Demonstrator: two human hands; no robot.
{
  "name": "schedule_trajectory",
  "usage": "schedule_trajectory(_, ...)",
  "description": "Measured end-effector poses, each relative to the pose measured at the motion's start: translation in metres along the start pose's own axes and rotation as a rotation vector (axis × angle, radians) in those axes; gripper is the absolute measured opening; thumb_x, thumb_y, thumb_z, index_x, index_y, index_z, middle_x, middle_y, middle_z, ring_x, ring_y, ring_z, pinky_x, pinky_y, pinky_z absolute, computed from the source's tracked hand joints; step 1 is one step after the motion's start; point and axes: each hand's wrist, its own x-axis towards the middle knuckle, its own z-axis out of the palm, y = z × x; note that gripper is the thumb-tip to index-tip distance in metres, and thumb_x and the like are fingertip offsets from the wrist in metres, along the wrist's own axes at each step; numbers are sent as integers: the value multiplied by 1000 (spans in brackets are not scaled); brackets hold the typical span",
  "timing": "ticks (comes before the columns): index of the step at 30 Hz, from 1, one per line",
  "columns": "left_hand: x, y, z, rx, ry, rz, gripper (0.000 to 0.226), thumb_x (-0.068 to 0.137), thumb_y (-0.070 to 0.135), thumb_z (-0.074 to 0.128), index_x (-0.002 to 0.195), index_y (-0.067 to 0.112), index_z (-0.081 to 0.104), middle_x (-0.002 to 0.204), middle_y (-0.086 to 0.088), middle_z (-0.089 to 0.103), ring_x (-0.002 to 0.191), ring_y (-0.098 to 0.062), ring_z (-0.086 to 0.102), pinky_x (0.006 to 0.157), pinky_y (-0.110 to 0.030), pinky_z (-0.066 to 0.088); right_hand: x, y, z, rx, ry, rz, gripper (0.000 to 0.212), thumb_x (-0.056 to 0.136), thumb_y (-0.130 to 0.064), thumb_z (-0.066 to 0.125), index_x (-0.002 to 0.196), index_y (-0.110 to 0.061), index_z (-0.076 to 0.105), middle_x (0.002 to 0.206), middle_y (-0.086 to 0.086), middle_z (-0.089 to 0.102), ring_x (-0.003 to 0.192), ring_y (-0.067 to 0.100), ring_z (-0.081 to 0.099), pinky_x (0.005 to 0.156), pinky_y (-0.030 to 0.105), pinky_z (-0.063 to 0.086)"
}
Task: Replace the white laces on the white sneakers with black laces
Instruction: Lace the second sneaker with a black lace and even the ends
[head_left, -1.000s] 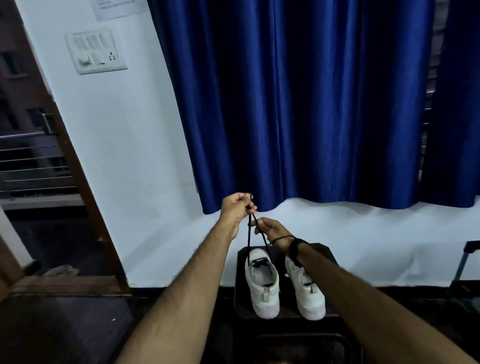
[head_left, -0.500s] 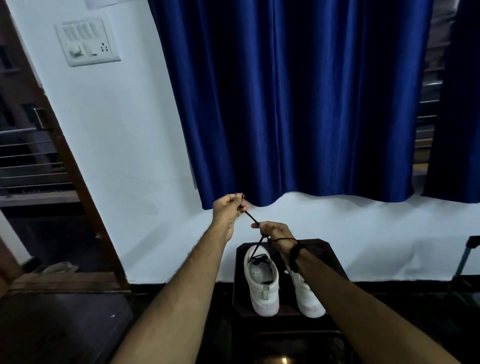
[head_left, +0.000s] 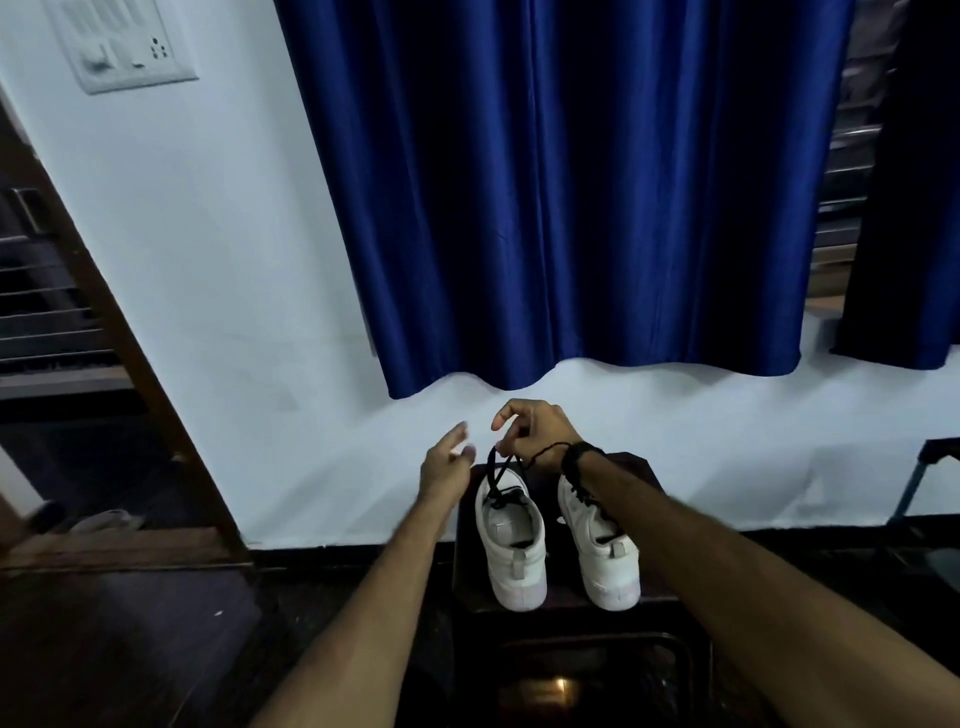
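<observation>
Two white sneakers stand heels toward me on a small dark table (head_left: 644, 470). The left sneaker (head_left: 511, 545) has a black lace (head_left: 497, 475) rising from its front eyelets. My right hand (head_left: 535, 431) pinches the upper ends of that lace just above the shoe. My left hand (head_left: 448, 465) hovers beside the shoe's left, fingers spread, holding nothing. The right sneaker (head_left: 597, 545) sits under my right wrist, with black lacing partly hidden by the wristband.
A blue curtain (head_left: 561, 197) hangs behind the table against a white wall. An open wooden doorway (head_left: 130, 374) is at the left. A dark chair frame (head_left: 930, 467) shows at the right edge. Dark floor surrounds the table.
My left hand let go of the lace and dropped down beside the shoe, fingers apart. The right hand rose slightly and now holds the lace ends alone.
</observation>
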Motion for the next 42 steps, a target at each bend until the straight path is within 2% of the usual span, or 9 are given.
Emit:
schedule_trajectory(4, -10, 16, 12, -318, -359, -37, 32, 107, 25, 35, 122, 18, 63, 104, 2, 71, 90, -7, 64, 74, -17, 46, 5, -1, -5, -79, -20, -49, 15, 75, -12, 71, 86, -22, 67, 67, 0, 72, 62, 9, 67, 61, 19, 53)
schedule_trajectory(9, -7, -3, 21, -449, -424, -115, 31, 105, 23, 41, 105, 12, 70, 94, -7, 73, 86, -16, 64, 76, -25, 46, 8, 5, -10, -160, -33, -37, 20, 79, -5, 70, 93, -18, 75, 67, -7, 70, 68, 3, 67, 62, 5, 45)
schedule_trajectory(15, -2, -16, 23, -342, -321, -139, 13, 91, 10, 66, 99, 8, 76, 90, -9, 75, 87, -18, 67, 94, -35, 51, 7, 19, -5, -151, 51, 22, 12, 78, -10, 76, 84, -20, 78, 75, -4, 74, 71, 1, 68, 73, 7, 48)
schedule_trajectory(19, 6, -6, 17, -81, -253, 6, 15, 82, 5, 76, 96, 2, 76, 78, 0, 75, 74, -5, 66, 80, -19, 51, 2, 26, -4, -105, 115, 30, 14, 79, -7, 75, 88, -17, 79, 78, -3, 75, 71, 1, 69, 73, 5, 48)
schedule_trajectory(24, 20, 11, 20, 285, -136, 108, 12, 70, 14, 87, 80, 17, 80, 71, 7, 73, 71, -3, 69, 77, -17, 54, -27, 48, 19, -109, 288, 65, 14, 79, -13, 74, 90, -20, 79, 87, -4, 76, 83, 7, 68, 80, 18, 52)
schedule_trajectory(29, 11, 14, 27, 182, -127, 37, 13, 66, 5, 86, 71, 15, 79, 69, 0, 75, 64, -7, 68, 76, -24, 59, -40, 58, 53, -5, 404, 173, 17, 81, -16, 69, 92, -24, 78, 88, -4, 76, 85, 11, 69, 81, 24, 51)
schedule_trajectory(35, 10, 10, 23, 130, -6, -50, 11, 66, 8, 86, 68, 14, 78, 67, 0, 74, 64, -13, 71, 72, -28, 61, -40, 54, 71, 217, 291, 204, 22, 81, -24, 70, 101, -31, 75, 90, -13, 74, 86, -1, 67, 66, 0, 41)
schedule_trajectory(38, 9, 10, 24, 133, 20, -108, 10, 65, 13, 85, 65, 19, 77, 65, 5, 73, 63, -16, 72, 74, -33, 61, -38, 50, 74, 188, 291, 215, 17, 77, -41, 75, 93, -36, 75, 74, -13, 72, 68, -7, 63, 55, 2, 37)
schedule_trajectory(42, 5, 12, 30, 125, 70, -109, 11, 61, 20, 87, 64, 23, 76, 64, 10, 72, 65, -10, 72, 74, -32, 61, -29, 50, 82, 156, 396, 236, 11, 78, -33, 73, 87, -30, 77, 79, -9, 75, 71, 1, 65, 62, 14, 45)
